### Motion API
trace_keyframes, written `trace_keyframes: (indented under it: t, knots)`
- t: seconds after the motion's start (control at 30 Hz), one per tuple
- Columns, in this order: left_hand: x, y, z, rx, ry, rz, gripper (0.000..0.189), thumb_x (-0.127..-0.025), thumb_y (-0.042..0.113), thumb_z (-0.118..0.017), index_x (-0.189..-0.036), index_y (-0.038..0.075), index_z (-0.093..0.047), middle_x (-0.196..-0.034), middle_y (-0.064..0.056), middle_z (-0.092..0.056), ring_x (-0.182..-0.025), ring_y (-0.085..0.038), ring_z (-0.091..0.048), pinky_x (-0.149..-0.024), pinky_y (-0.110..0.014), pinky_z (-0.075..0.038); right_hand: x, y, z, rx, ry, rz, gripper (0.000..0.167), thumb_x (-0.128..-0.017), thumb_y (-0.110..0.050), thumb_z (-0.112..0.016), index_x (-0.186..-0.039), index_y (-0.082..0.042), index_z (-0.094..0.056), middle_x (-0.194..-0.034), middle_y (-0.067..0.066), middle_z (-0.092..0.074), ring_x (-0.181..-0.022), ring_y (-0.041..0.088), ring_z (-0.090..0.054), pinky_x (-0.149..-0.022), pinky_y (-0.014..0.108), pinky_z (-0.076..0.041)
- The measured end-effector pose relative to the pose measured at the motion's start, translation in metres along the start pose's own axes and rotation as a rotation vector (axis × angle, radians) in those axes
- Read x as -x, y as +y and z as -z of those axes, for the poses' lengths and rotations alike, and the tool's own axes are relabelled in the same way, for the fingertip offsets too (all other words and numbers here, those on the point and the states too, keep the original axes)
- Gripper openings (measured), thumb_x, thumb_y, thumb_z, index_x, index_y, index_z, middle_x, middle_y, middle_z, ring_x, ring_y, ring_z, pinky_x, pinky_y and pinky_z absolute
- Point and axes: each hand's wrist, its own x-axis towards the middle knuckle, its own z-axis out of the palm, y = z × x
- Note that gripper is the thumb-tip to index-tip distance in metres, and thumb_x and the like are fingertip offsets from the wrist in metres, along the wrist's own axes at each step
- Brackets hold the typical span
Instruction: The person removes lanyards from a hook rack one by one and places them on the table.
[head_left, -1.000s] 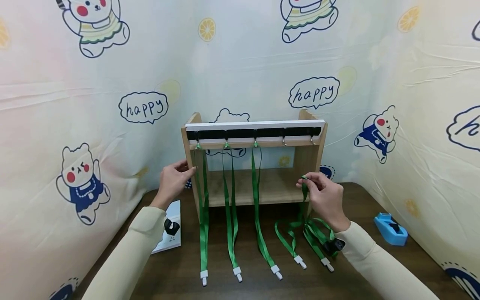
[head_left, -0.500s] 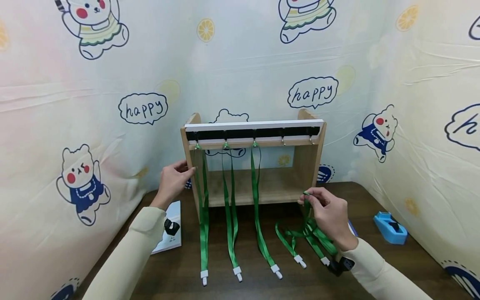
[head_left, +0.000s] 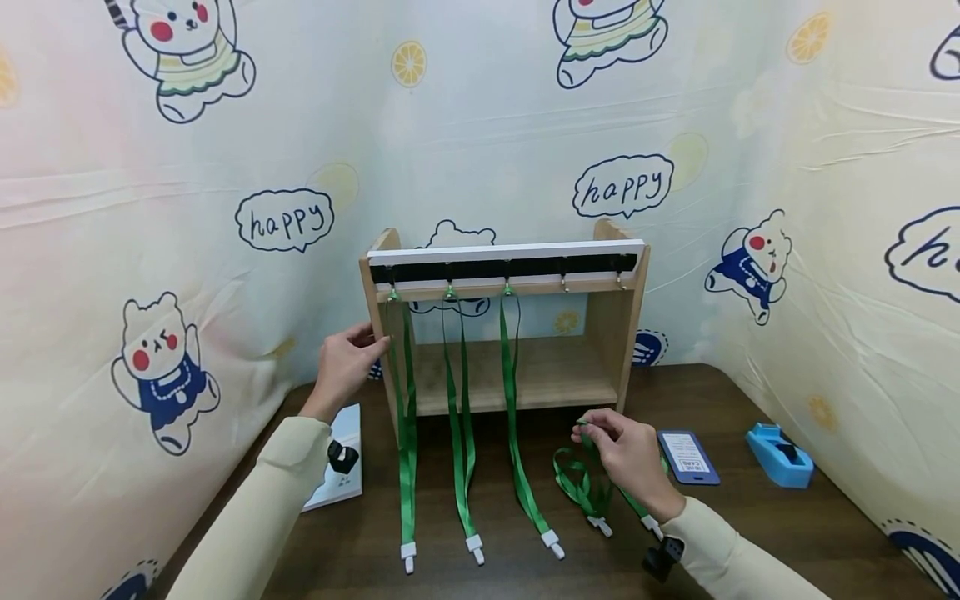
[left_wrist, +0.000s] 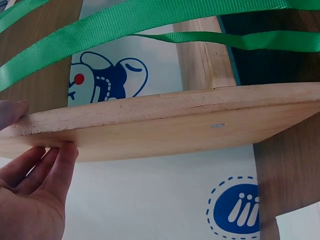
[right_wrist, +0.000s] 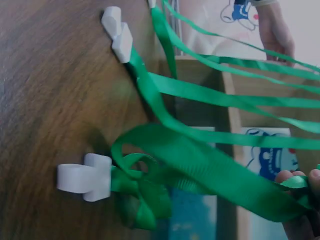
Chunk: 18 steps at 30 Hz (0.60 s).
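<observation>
My left hand (head_left: 343,367) grips the left side panel of a small wooden rack (head_left: 562,367), thumb on its front edge and fingers behind, as the left wrist view shows. My right hand (head_left: 630,458) pinches a green lanyard (right_wrist: 200,167) between thumb and fingers, low in front of the rack's right side. That lanyard's lower part loops down to a white clip (right_wrist: 85,177) on the table. Three green lanyards hang from the left hooks: one at the left (head_left: 407,433), a middle one (head_left: 459,417), and one further right (head_left: 517,433). Another white clip (head_left: 651,527) lies beneath my right wrist.
A blue card holder (head_left: 687,458) lies right of my right hand. Beyond it sits a blue plastic device (head_left: 780,457) with a black part. A white booklet (head_left: 345,458) lies by my left forearm. Two more hooks (head_left: 566,285) are on the rack's right. Printed cloth surrounds the table.
My right hand has come down and slightly left, away from the rack, bringing the pinched lanyard lower. The blue card holder has come into sight. My left hand stays on the panel.
</observation>
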Motion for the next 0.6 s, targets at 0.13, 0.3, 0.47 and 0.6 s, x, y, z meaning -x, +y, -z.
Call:
trace_keyframes:
  t: [0.13,0.3,0.47,0.6]
  knots:
    - [0.000,0.000,0.000,0.000,0.006,0.001,0.059,-0.096,0.042,-0.069,-0.143,0.009,-0.058,-0.133,-0.016,-0.066,-0.120,-0.031,-0.064,-0.102,-0.048,-0.056,-0.003,0.011,-0.008,0.041,-0.048,-0.160,0.012,-0.096,-0.008,-0.068,-0.095,-0.017,-0.076,-0.086,-0.004,-0.079,-0.080,0.013,-0.077,-0.064,0.018,-0.057]
    - [0.000,0.001,0.000,0.003,0.004,0.004,0.060,-0.095,0.043,-0.069,-0.143,0.009,-0.058,-0.134,-0.016,-0.066,-0.120,-0.031,-0.064,-0.102,-0.048,-0.056,-0.006,0.025,-0.014,0.068,-0.105,-0.321,0.010,-0.096,-0.010,-0.068,-0.093,-0.014,-0.076,-0.086,0.001,-0.080,-0.079,0.011,-0.076,-0.062,0.018,-0.056]
    - [0.000,0.001,0.000,0.008,-0.001,0.003,0.060,-0.095,0.042,-0.070,-0.143,0.009,-0.058,-0.134,-0.016,-0.066,-0.121,-0.031,-0.064,-0.102,-0.048,-0.056,-0.006,0.036,-0.017,0.087,-0.150,-0.366,0.012,-0.097,-0.009,-0.067,-0.091,-0.014,-0.077,-0.085,0.000,-0.080,-0.078,0.009,-0.075,-0.062,0.017,-0.056]
    - [-0.001,0.000,0.001,0.004,0.000,0.009,0.059,-0.095,0.041,-0.070,-0.144,0.009,-0.057,-0.134,-0.016,-0.066,-0.121,-0.031,-0.064,-0.101,-0.049,-0.056,-0.005,0.041,-0.019,0.105,-0.164,-0.372,0.013,-0.097,-0.009,-0.066,-0.091,-0.014,-0.076,-0.085,-0.001,-0.079,-0.077,0.008,-0.074,-0.059,0.018,-0.054]
